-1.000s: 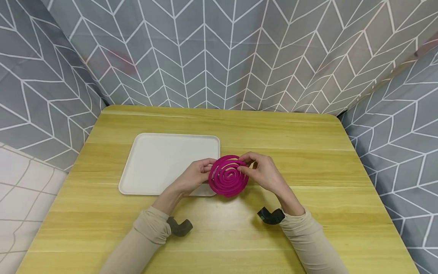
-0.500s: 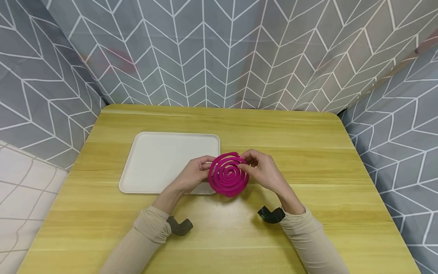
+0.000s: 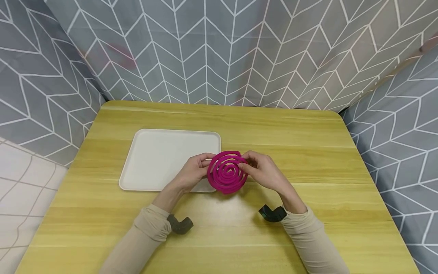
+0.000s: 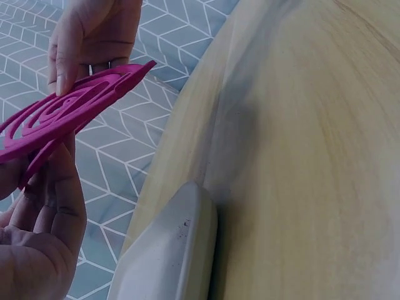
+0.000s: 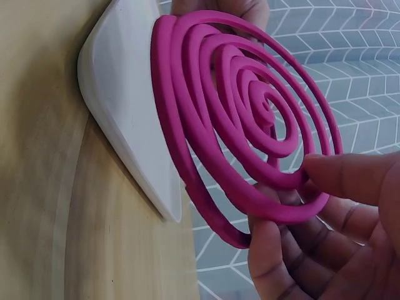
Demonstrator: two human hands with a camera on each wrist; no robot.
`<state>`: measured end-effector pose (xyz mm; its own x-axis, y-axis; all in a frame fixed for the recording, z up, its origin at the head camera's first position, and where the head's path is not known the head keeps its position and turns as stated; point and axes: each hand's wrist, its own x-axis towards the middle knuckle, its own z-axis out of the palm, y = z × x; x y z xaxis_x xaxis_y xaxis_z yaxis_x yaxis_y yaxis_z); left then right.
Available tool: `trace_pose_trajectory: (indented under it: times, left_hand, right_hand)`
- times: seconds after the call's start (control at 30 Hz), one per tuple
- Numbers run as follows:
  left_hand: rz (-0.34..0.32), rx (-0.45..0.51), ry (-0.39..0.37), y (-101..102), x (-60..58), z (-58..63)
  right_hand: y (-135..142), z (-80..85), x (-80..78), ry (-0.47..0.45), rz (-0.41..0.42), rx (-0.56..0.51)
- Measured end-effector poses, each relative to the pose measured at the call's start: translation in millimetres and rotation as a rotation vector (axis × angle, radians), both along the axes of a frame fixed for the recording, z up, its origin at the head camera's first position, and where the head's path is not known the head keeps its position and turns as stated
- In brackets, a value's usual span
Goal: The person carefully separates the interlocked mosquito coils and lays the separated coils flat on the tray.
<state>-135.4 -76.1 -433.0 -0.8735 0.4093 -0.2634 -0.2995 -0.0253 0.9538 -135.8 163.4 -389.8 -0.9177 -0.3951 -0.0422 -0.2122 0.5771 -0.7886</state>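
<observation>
A magenta mosquito coil is held up over the table, by the tray's near right corner. Its rings stand partly apart in layers in the right wrist view, like two nested spirals; whether it is one piece or two I cannot tell. My left hand grips the coil's left edge, with some fingertips hidden behind it. At the upper right edge my right hand pinches a ring between thumb and fingers. The left wrist view shows the coil tilted between both hands, one above and one below.
A white tray lies flat on the wooden table, left of the coil and partly under my left hand. Patterned grey curtains hang behind and on both sides. Dark curved camera mounts stick out from both wrists.
Both hands keep their hold in nearly the same place. The coil has tilted slightly and its outer rings have shifted a little. The head view has moved slightly.
</observation>
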Motion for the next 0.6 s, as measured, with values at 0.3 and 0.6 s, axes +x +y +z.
trace_pose_trajectory:
  times: [0.3,0.6]
  left_hand:
    - [-0.022,0.003,-0.007,1.4,-0.4,4.1]
    - [-0.044,0.026,0.005,1.3,-0.1,4.2]
  right_hand:
    - [1.2,-1.0,-1.4,-0.008,-0.02,-0.008]
    - [2.2,-1.8,-1.6,0.004,-0.016,-0.017]
